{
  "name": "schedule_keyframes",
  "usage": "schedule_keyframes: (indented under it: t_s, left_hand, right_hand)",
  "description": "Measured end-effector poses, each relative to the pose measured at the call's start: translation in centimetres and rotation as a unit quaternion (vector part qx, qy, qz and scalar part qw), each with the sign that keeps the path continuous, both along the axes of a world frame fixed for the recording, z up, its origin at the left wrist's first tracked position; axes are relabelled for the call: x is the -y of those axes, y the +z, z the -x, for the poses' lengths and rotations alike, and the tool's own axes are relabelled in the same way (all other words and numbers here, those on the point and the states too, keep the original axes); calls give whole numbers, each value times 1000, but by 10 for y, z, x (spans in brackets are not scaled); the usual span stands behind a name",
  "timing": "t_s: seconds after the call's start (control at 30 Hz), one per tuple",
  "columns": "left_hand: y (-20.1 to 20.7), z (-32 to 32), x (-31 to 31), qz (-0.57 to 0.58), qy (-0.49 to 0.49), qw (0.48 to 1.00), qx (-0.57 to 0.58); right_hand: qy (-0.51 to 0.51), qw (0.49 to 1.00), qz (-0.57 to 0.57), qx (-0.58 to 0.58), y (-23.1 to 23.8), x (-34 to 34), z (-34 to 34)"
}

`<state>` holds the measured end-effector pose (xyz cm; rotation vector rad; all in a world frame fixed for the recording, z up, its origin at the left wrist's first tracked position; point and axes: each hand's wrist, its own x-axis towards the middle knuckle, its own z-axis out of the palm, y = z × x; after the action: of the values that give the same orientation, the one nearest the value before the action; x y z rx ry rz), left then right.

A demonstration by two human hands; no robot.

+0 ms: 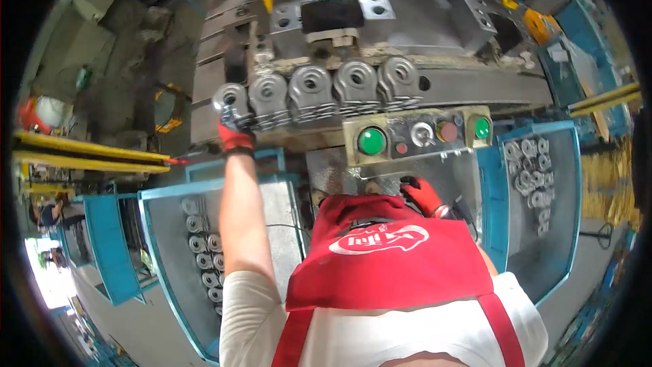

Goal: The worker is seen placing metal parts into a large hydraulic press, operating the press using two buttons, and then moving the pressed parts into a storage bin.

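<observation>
Along the front edge of the machine bed stand several stacks of flat grey metal link plates [310,81], each with a round eye at the top. My left hand [236,137], in a red glove with dark fingertips, reaches forward to the leftmost stack [231,98]. Its fingers are closed on the lower end of the link plates there. Close to my body, below the control panel [411,137], my right hand [422,196] hangs in a matching glove. Its fingers are loosely spread and nothing shows in them.
Blue-framed bins flank me: the left bin [178,268] and the right bin [567,231] both hold more link plates. Green and red buttons sit on the panel. Beyond the stacks are steel die blocks [380,10]. A yellow bar [92,156] juts in at left.
</observation>
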<state>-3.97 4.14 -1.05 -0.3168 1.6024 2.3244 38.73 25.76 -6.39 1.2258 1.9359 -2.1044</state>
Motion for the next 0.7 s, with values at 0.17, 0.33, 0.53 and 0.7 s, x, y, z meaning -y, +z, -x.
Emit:
schedule_keyframes:
  t_s: [0.17,0.33,0.53,0.7]
  left_hand:
    - [-15,-11,27,-133,27,988,-75]
    - [-27,-13,41,379,-44,839,-387]
    - [-58,-9,36,-130,37,979,-151]
    - [-93,-2,57,-111,29,979,-167]
  right_hand:
    - [-33,998,61,6,3,14,-2]
    - [2,997,68,31,2,18,0]
    - [62,996,22,66,6,24,26]
    - [80,996,23,39,23,30,45]
